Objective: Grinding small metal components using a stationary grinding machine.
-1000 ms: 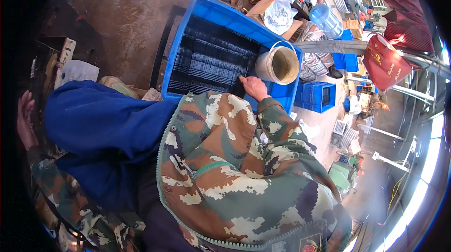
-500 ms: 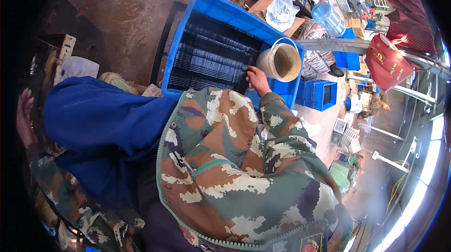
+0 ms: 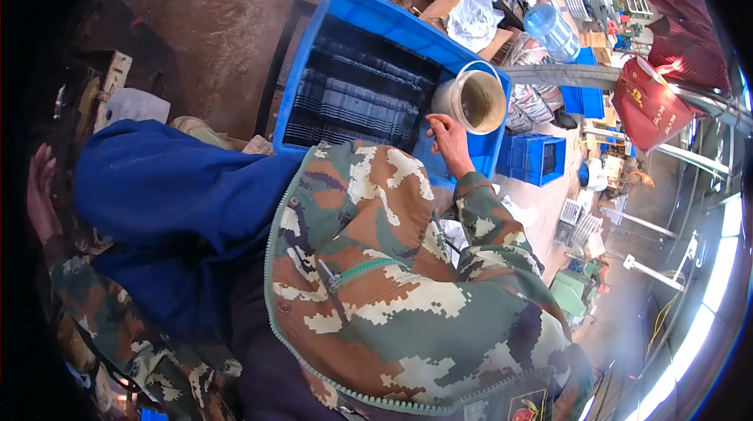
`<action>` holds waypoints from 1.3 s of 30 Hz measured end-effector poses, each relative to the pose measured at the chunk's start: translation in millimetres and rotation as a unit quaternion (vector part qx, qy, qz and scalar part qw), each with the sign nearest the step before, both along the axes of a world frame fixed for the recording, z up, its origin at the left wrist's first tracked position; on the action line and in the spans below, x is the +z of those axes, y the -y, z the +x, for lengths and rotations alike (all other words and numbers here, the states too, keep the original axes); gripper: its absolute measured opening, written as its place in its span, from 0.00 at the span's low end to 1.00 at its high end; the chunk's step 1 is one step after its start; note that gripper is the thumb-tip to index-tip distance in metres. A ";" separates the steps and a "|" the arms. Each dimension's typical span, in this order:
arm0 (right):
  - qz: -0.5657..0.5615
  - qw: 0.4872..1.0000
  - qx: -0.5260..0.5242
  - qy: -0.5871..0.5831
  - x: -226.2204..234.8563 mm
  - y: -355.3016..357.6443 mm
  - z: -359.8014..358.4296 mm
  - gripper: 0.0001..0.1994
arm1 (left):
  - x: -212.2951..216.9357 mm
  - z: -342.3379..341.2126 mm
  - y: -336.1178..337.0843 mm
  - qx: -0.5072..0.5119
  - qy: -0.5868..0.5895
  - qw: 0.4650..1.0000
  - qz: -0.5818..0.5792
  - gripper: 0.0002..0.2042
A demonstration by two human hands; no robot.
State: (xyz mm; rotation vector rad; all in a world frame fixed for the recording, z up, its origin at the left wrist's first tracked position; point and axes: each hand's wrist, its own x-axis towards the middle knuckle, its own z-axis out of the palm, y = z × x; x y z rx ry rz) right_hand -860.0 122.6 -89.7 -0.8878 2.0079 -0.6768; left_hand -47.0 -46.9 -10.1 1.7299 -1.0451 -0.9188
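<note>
Stained brown floor lay beyond the blue crate. We noted dark, thin strips packed in the crate, with a whitish bucket at its right end. Our right hand hung just beside the bucket, fingers bent; we could not tell whether it gripped anything. Our left hand was open at far left, fingers extended.
</note>
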 end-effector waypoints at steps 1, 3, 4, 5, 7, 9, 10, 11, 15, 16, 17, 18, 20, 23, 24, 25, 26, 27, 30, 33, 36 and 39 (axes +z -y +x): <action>-0.005 1.000 -0.006 -0.021 14.0 3.7 1.9 0.14 | -10.4 -10.7 10.8 0.003 -0.005 1.000 -0.003 0.23; -0.032 0.999 0.020 -0.027 21.7 30.9 28.7 0.13 | 19.0 -17.5 -0.9 -0.094 0.040 0.994 -0.036 0.21; -0.049 0.998 0.049 0.001 25.8 42.2 46.1 0.13 | 35.7 -30.1 -12.1 -0.060 0.043 0.995 -0.065 0.19; -0.058 0.998 0.017 0.001 33.3 43.8 45.0 0.12 | 19.1 -76.7 7.6 -0.068 0.051 0.994 -0.067 0.18; -0.060 0.995 0.084 0.006 44.5 73.1 91.5 0.12 | 34.6 -71.1 -6.4 0.031 -0.036 0.995 -0.088 0.18; -0.098 0.985 0.141 -0.001 68.3 102.0 134.3 0.11 | 38.2 -82.4 -12.0 0.016 0.013 0.993 -0.118 0.17; -0.109 0.978 0.179 0.014 74.3 118.3 157.0 0.11 | 40.9 -83.9 -15.3 0.040 0.018 0.991 -0.125 0.17; -0.140 0.965 0.220 0.029 78.4 137.9 180.5 0.11 | 32.8 -80.7 -15.6 0.038 -0.016 0.987 -0.157 0.17; -0.236 0.882 0.398 0.092 111.6 190.6 321.9 0.12 | 31.9 -73.8 -48.9 0.018 0.014 0.983 -0.184 0.16; -0.266 0.853 0.436 0.105 124.4 202.9 360.6 0.13 | 29.8 -73.5 -48.2 0.036 0.013 0.984 -0.175 0.17; -0.284 0.833 0.464 0.099 137.9 215.1 397.5 0.13 | 36.3 -78.1 -46.4 0.069 0.054 0.979 -0.182 0.17; -0.300 0.812 0.492 0.095 148.0 223.4 436.3 0.14 | 36.0 -76.9 -45.7 0.082 0.050 0.967 -0.234 0.18; -0.370 0.760 0.530 0.069 163.1 263.1 486.8 0.16 | 26.0 -96.1 -9.6 0.112 0.070 0.942 -0.310 0.17; -0.350 0.714 0.593 0.130 172.0 252.2 621.7 0.19 | 52.5 -76.0 -93.0 0.137 0.134 0.955 -0.225 0.14; -0.365 0.704 0.596 0.125 185.3 267.0 646.7 0.21 | 61.3 -72.3 -96.8 0.128 0.168 0.943 -0.258 0.14; -0.344 0.697 0.612 0.147 167.0 269.8 683.2 0.21 | 61.7 -61.5 -124.4 0.123 0.187 0.961 -0.163 0.13; -0.353 0.704 0.601 0.136 178.9 290.5 702.7 0.23 | 66.8 -52.4 -132.6 0.125 0.202 0.953 -0.189 0.14; -0.346 0.712 0.595 0.140 177.9 294.8 726.2 0.26 | 63.3 -34.8 -153.7 0.132 0.236 0.951 -0.147 0.14; -0.312 0.719 0.591 0.192 154.7 301.9 767.8 0.30 | 25.7 7.7 -231.8 0.260 0.188 0.947 -0.017 0.13; -0.310 0.715 0.599 0.183 143.5 279.5 790.5 0.29 | -39.8 56.7 -328.8 0.396 0.052 0.913 0.075 0.12; -0.356 0.705 0.594 0.153 143.8 292.7 798.8 0.24 | -123.1 76.8 -373.2 0.418 0.083 0.888 0.174 0.13; -0.360 0.725 0.577 0.106 142.8 302.4 806.2 0.18 | -153.2 72.3 -363.9 0.377 0.174 0.863 0.288 0.17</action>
